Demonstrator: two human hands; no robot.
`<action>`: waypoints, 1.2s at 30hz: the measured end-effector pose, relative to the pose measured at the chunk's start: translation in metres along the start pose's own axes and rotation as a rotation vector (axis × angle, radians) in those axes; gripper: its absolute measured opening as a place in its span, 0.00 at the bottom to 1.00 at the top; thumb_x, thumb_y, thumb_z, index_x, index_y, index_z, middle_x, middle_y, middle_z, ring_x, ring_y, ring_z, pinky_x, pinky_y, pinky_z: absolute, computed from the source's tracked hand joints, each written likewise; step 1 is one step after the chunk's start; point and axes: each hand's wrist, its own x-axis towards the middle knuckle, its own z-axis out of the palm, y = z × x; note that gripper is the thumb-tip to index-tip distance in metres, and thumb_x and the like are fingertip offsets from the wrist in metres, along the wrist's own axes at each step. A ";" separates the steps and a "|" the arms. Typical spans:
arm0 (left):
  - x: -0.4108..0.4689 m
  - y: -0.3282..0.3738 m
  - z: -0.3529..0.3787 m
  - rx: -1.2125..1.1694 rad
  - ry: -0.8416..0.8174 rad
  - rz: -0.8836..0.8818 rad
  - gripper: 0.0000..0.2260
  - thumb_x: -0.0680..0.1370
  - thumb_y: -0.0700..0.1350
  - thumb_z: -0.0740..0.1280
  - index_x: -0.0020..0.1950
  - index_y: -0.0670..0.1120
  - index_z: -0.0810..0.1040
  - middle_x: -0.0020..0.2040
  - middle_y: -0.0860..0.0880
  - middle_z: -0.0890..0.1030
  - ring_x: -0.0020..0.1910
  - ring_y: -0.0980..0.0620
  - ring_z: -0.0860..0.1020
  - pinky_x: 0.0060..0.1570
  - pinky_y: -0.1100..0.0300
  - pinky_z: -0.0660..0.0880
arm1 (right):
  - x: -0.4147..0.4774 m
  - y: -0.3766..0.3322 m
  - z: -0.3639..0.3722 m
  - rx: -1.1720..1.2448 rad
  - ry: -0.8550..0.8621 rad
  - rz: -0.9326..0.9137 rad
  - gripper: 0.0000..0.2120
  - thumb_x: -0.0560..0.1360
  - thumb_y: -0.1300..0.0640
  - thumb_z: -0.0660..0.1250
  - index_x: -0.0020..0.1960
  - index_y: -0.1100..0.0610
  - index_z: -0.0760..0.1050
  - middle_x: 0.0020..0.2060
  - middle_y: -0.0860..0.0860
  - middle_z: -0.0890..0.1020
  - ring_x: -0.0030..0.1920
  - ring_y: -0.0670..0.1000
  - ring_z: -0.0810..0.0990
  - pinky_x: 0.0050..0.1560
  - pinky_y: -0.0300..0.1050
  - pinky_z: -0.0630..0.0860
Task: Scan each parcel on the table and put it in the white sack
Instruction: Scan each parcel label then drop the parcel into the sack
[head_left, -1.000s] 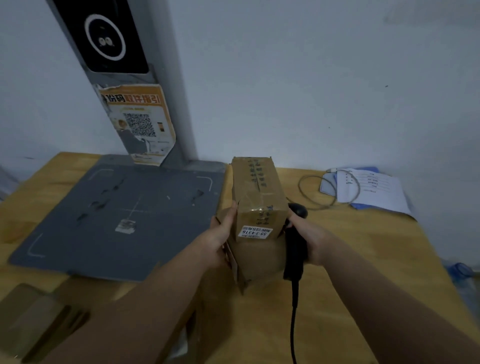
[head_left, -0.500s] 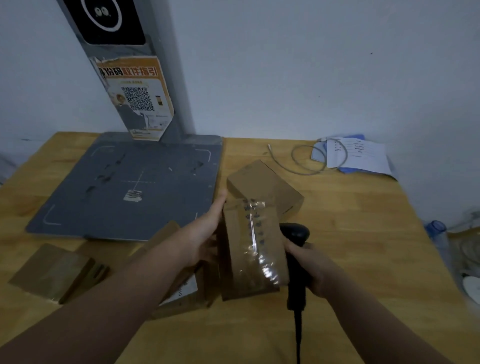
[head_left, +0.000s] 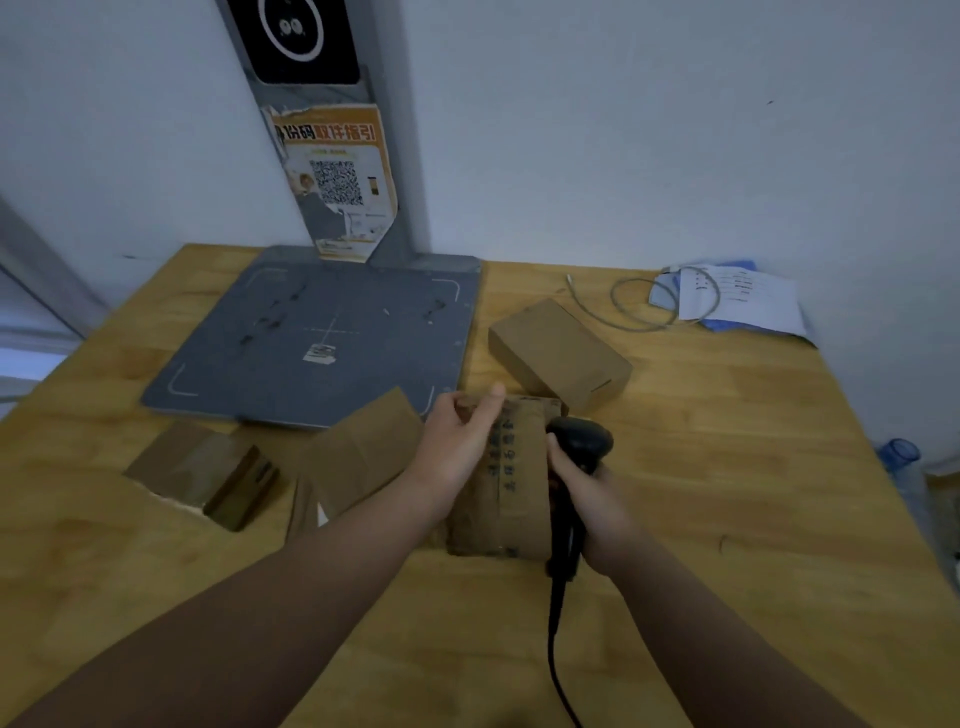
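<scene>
Parcel (head_left: 511, 483) lowered flat — left hand (head_left: 460, 444) grips it, right hand (head_left: 592, 499) scanner (head_left: 579, 441).

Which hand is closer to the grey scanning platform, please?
Left. The left hand grips the taped parcel by the platform's front right corner; the right hand, holding the barcode scanner, is beyond it.

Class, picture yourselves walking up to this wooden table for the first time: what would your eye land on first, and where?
Near the centre, the left hand holds a taped cardboard parcel while the right hand grips a black barcode scanner at its right side. Behind them, a grey scanning plate lies at the back left of the table, below an orange QR poster on a post.
</scene>
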 end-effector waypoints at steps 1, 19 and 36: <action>-0.007 0.000 -0.003 -0.088 -0.010 0.017 0.20 0.76 0.60 0.66 0.60 0.51 0.67 0.54 0.55 0.74 0.52 0.57 0.75 0.49 0.61 0.71 | -0.008 -0.004 0.001 0.044 -0.038 -0.010 0.26 0.67 0.41 0.73 0.61 0.53 0.77 0.53 0.52 0.85 0.53 0.54 0.83 0.58 0.56 0.79; -0.078 -0.020 -0.166 0.474 0.054 0.721 0.53 0.67 0.52 0.78 0.77 0.58 0.41 0.72 0.55 0.56 0.73 0.51 0.57 0.72 0.52 0.56 | -0.110 -0.007 0.100 0.293 -0.016 -0.208 0.19 0.73 0.50 0.72 0.62 0.55 0.75 0.44 0.55 0.86 0.44 0.54 0.86 0.45 0.51 0.82; -0.078 -0.067 -0.189 1.120 0.206 1.303 0.36 0.73 0.66 0.58 0.73 0.44 0.62 0.67 0.44 0.66 0.66 0.45 0.64 0.68 0.41 0.63 | -0.131 0.015 0.153 0.248 -0.008 -0.394 0.17 0.68 0.60 0.77 0.56 0.59 0.81 0.51 0.56 0.85 0.52 0.55 0.84 0.56 0.57 0.79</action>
